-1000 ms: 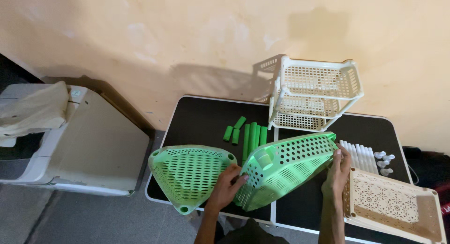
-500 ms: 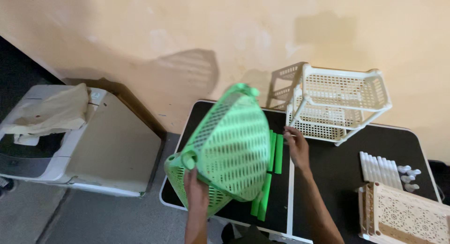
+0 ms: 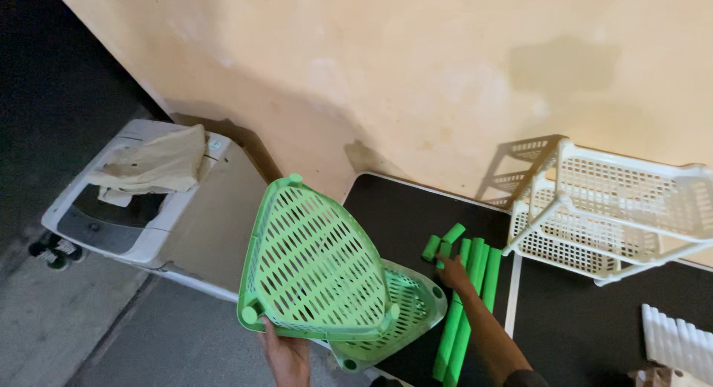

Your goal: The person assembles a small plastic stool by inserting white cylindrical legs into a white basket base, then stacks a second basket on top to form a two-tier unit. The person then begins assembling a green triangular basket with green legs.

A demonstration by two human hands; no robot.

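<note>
Two hands — left (image 3: pixel 286 353) grips upright green tray (image 3: pixel 312 264), right (image 3: pixel 454 274) pinches green tubes (image 3: pixel 468 298).

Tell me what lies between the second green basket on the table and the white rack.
In the head view, the green tubes lie between the flat green basket and the white rack, with the right hand reaching onto them.

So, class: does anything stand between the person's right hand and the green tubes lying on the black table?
Nothing visible does. The right hand already rests on the green tubes, touching them. The green tray held up by the left hand stays off to one side.
</note>
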